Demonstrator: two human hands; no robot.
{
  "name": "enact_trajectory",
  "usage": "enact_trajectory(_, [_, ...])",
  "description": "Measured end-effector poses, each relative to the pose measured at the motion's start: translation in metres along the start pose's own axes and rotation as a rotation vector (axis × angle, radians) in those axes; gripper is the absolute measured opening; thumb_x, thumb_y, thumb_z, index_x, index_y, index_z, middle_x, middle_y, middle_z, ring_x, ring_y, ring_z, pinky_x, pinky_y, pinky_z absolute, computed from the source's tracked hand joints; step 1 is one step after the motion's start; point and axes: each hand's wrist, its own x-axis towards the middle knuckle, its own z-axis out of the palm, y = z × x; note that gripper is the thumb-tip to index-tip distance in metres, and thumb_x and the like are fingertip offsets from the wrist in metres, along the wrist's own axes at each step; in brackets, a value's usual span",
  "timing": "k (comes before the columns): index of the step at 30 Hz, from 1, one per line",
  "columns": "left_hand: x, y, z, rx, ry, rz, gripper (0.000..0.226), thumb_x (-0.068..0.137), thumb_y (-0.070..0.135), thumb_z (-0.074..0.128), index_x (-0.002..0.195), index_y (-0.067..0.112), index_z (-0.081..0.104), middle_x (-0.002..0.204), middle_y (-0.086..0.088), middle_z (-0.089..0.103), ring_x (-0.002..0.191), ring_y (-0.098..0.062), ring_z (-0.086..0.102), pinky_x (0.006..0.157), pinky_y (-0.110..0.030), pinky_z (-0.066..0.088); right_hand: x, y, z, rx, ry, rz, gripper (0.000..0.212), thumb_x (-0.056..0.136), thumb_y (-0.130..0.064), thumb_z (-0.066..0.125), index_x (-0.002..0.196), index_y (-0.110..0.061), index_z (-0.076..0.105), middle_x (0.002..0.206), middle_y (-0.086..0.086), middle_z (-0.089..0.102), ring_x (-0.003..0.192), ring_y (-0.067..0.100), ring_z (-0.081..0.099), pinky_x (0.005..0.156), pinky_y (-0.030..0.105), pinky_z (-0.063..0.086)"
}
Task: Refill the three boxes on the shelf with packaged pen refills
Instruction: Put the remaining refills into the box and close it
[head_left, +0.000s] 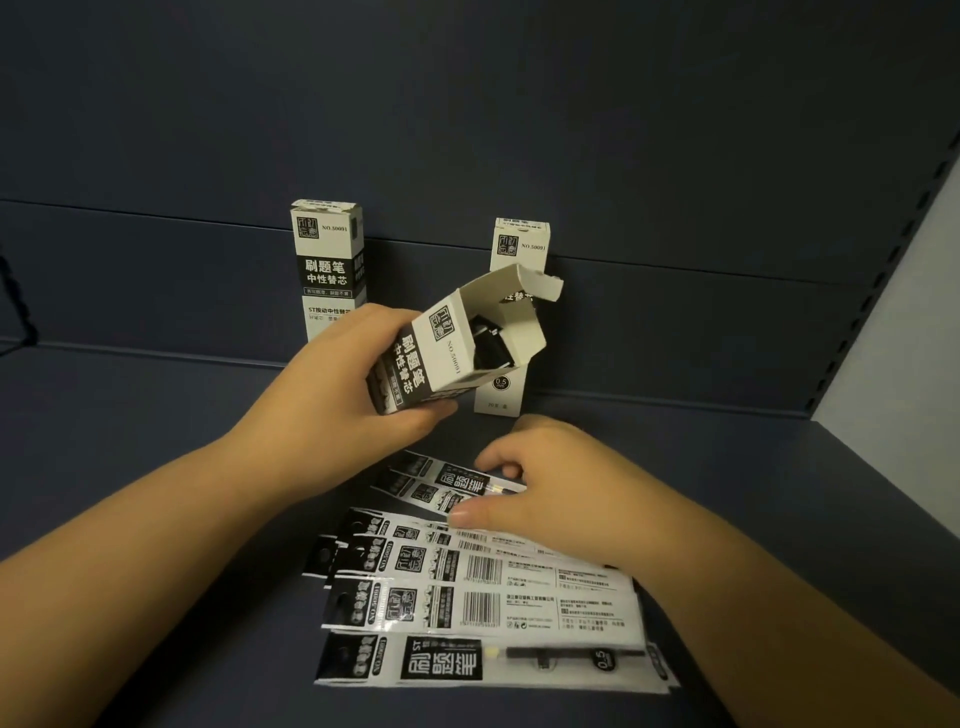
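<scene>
My left hand (358, 384) grips a white-and-black refill box (457, 348), tilted with its lid flap open toward the right; dark refills show inside. Two more boxes stand upright against the back wall: one on the left (327, 260) and one on the right (519, 244), partly hidden behind the held box. Several packaged pen refills (467, 597) lie flat on the shelf in front of me. My right hand (550, 483) reaches down on the farthest packets (447, 483), thumb and fingers pinching one of them.
The dark blue shelf floor (156, 441) stretches left and right of the packets. A dark back panel (675, 312) closes the rear. A pale upright with slot holes (904, 249) borders the right side.
</scene>
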Motion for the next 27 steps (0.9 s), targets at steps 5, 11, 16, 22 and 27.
enact_trajectory(5, [0.000,0.001,-0.001,0.002,0.006,-0.008,0.050,0.074,0.049,0.074,0.117,0.048,0.049,0.106,0.029,0.054,0.104,0.011,0.052,0.078,-0.005,0.040,0.001,0.003,-0.001,0.040,0.003,-0.009,0.031,0.090,-0.049,0.068,0.119,-0.037,0.072,0.089,-0.017,0.059,0.078,0.000,0.058,0.072,0.018,0.046])
enact_trajectory(11, [0.000,0.002,0.000,0.005,-0.004,0.000,0.050,0.074,0.049,0.075,0.117,0.046,0.049,0.104,0.030,0.054,0.104,0.012,0.051,0.079,-0.002,0.037,-0.002,0.004,-0.001,0.014,0.027,-0.007,0.018,0.094,-0.040,0.063,0.108,-0.037,0.074,0.085,-0.015,0.064,0.073,0.001,0.059,0.071,0.021,0.052])
enact_trajectory(16, [0.000,0.001,-0.002,0.000,0.007,0.003,0.049,0.074,0.047,0.075,0.116,0.045,0.050,0.104,0.028,0.054,0.103,0.011,0.052,0.079,-0.002,0.037,-0.007,-0.001,-0.008,-0.038,-0.025,-0.026,0.045,0.088,-0.054,0.066,0.128,-0.033,0.067,0.104,-0.019,0.054,0.098,0.002,0.058,0.089,0.028,0.054])
enact_trajectory(22, [0.000,0.000,-0.001,0.007,0.003,0.002,0.049,0.074,0.048,0.076,0.116,0.047,0.050,0.104,0.032,0.053,0.104,0.011,0.051,0.079,-0.003,0.037,-0.008,-0.001,-0.012,-0.190,-0.017,0.010,0.023,0.094,-0.019,0.055,0.106,-0.029,0.072,0.100,-0.010,0.056,0.089,0.015,0.059,0.075,0.030,0.053])
enact_trajectory(27, [0.000,0.000,0.000,0.005,0.001,0.003,0.048,0.075,0.047,0.076,0.115,0.047,0.049,0.103,0.032,0.053,0.103,0.010,0.052,0.078,-0.003,0.037,-0.010,-0.001,-0.014,-0.229,0.005,0.054,0.016,0.095,-0.017,0.052,0.092,-0.026,0.065,0.093,-0.002,0.059,0.077,0.016,0.058,0.059,0.027,0.045])
